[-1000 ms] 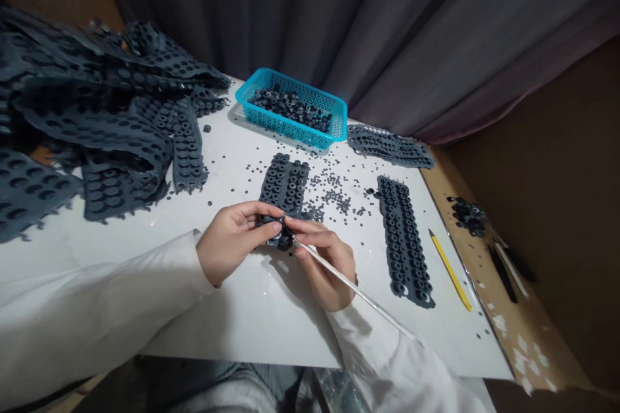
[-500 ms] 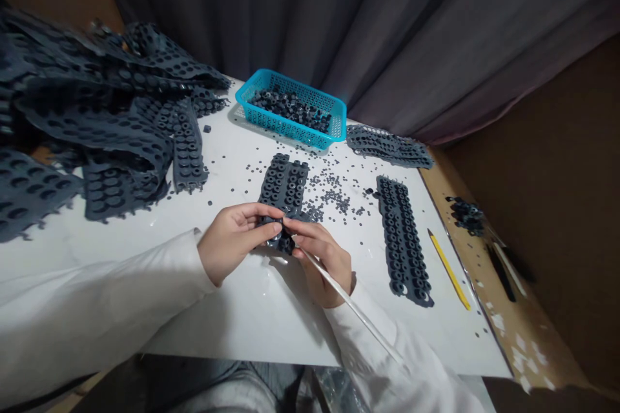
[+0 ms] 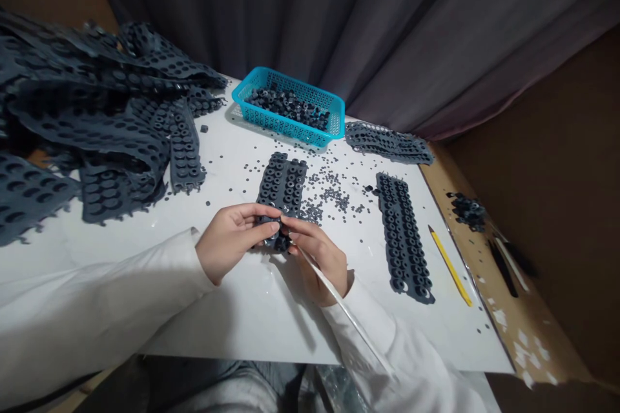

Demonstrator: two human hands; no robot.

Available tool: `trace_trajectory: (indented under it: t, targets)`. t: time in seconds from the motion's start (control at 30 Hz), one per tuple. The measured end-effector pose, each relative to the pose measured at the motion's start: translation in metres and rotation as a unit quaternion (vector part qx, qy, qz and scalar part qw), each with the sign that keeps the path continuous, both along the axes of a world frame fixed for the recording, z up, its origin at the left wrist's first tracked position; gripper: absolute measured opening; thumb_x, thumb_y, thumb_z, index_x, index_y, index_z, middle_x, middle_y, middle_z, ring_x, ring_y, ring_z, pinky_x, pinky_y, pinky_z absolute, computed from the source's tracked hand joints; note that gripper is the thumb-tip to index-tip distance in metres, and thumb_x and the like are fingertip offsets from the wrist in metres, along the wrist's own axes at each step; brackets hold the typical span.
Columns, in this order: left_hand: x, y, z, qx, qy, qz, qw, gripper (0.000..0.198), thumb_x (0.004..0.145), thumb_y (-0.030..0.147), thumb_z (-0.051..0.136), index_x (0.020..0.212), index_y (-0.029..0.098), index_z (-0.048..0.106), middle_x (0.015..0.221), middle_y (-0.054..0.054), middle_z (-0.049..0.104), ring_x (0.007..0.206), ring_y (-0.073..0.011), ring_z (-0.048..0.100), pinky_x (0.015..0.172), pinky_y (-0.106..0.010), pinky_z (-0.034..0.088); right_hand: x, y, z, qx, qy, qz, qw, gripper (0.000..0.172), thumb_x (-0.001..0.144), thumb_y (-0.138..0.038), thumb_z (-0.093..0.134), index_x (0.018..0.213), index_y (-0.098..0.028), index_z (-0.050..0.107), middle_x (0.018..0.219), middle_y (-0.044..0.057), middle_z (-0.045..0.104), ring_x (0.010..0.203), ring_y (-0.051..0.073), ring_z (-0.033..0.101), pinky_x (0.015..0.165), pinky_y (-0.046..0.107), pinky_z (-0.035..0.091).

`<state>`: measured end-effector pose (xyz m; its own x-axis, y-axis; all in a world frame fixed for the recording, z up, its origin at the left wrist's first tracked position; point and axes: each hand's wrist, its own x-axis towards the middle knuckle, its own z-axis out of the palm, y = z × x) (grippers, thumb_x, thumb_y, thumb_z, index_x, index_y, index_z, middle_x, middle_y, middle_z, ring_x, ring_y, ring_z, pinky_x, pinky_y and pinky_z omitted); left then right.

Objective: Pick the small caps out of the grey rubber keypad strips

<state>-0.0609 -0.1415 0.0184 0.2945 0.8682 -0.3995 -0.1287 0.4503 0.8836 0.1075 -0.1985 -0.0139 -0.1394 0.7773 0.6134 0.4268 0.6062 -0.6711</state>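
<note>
In the head view a dark grey moulded rubber sheet [image 3: 283, 184] with rows of ring-shaped bumps lies on the table, its near end under my fingers. My left hand [image 3: 225, 239] is closed, thumb and forefinger pinching at that near end. Directly opposite, my right hand [image 3: 320, 258] has a thin white rod [image 3: 356, 322] in its closed grip. The rod slants back over my right forearm, and its front tip is hidden by the fingers. Fingertips of both hands almost meet over the rubber. Whether a loose piece sits between them I cannot make out.
Behind stands a blue basket [image 3: 290, 126] of small dark rubber pieces. Tiny discs [image 3: 334, 195] litter the table [image 3: 232, 329]. Another bumpy strip [image 3: 404, 239] and a yellow craft knife [image 3: 450, 266] lie right; a holed sheet [image 3: 390, 142] lies behind. Rubber sheets [image 3: 92, 122] pile up left.
The whole view has shifted slightly. Both hands stay at the sheet's near end, with only a small movement of the right fingers and rod.
</note>
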Motion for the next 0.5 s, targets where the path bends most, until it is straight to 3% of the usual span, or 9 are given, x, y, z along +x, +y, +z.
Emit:
trace_trajectory:
  t: [0.13, 0.3, 0.5]
  targets:
    - [0.000, 0.000, 0.000, 0.005, -0.004, 0.002, 1.000, 0.030, 0.054, 0.024, 0.086, 0.080, 0.015, 0.075, 0.070, -0.002, 0.071, 0.056, -0.0100, 0.056, 0.054, -0.021, 0.044, -0.001, -0.001, -0.002, 0.003, 0.005, -0.003, 1.000, 0.039, 0.091, -0.014, 0.057, 0.124, -0.034, 0.055, 0.129, 0.005, 0.064, 0.109, 0.018, 0.067, 0.091, 0.036, 0.058]
    - [-0.001, 0.000, -0.002, 0.008, -0.008, -0.006, 1.000, 0.029, 0.056, 0.023, 0.086, 0.082, 0.016, 0.076, 0.066, -0.001, 0.069, 0.057, -0.0108, 0.057, 0.055, -0.022, 0.044, -0.003, -0.002, 0.005, -0.030, 0.044, -0.050, 0.997, 0.026, 0.093, -0.015, 0.053, 0.114, -0.028, 0.058, 0.122, 0.007, 0.067, 0.109, 0.019, 0.066, 0.092, 0.038, 0.056]
    - [-0.002, 0.000, -0.004, -0.005, -0.037, 0.006, 0.999, 0.033, 0.056, 0.026, 0.087, 0.084, 0.016, 0.076, 0.070, -0.001, 0.071, 0.061, -0.0099, 0.060, 0.058, -0.019, 0.047, -0.005, -0.004, 0.010, -0.076, 0.128, 0.002, 0.989, 0.014, 0.093, -0.020, 0.055, 0.105, -0.024, 0.060, 0.120, 0.011, 0.069, 0.107, 0.021, 0.068, 0.089, 0.042, 0.058]
